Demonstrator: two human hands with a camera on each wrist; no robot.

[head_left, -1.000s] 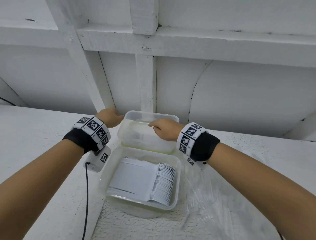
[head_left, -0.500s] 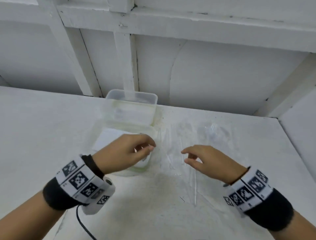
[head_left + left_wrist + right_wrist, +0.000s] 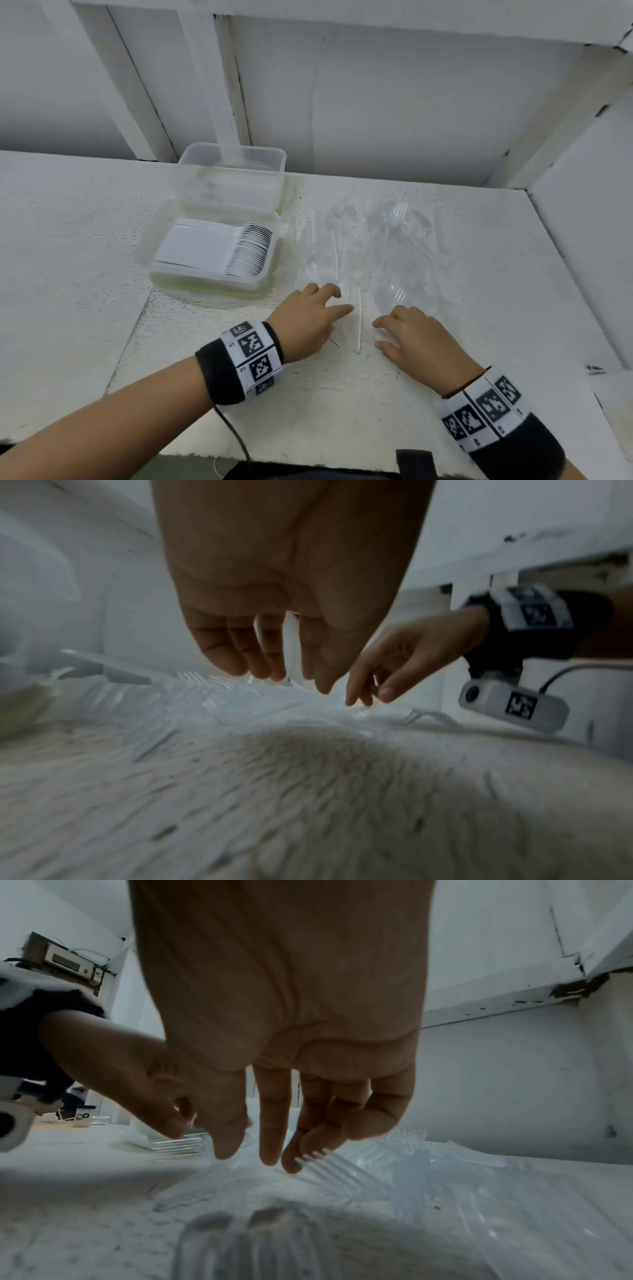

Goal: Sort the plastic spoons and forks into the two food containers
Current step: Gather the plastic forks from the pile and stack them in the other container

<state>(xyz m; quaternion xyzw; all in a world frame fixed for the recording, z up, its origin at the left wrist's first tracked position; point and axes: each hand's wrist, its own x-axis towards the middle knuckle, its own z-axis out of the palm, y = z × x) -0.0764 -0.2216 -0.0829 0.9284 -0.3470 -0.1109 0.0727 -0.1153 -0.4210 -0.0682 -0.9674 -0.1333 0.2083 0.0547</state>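
**Clear cutlery on a white bench, tricky pick**

Both hands down at the near edge of the scattered see-through plastic forks and spoons (image 3: pixel 363 246), spread on the rough white table (image 3: pixel 85 274) right of the two containers. Left hand (image 3: pixel 310 320) with fingers relaxed and spread, gripping nothing visible from the head view. Right hand (image 3: pixel 416 337) loose too, fingertips (image 3: pixel 270 1158) just above fork tines, nothing held.

Best bet for this step: pick one piece by the handle end (less tangling with neighbours), check tines vs bowl before lifting, then drop in the matching tub. Near clear rectangular container (image 3: pixel 209 250) already packed with stacked white cutlery; far clear rectangular container (image 3: pixel 233 171) looks close to empty.

Head view: whole layout and both tubs. Right wrist view: actual fork tines by the fingers, barely visible from above. Left wrist view too blurry to settle whether anything sits between those fingers.
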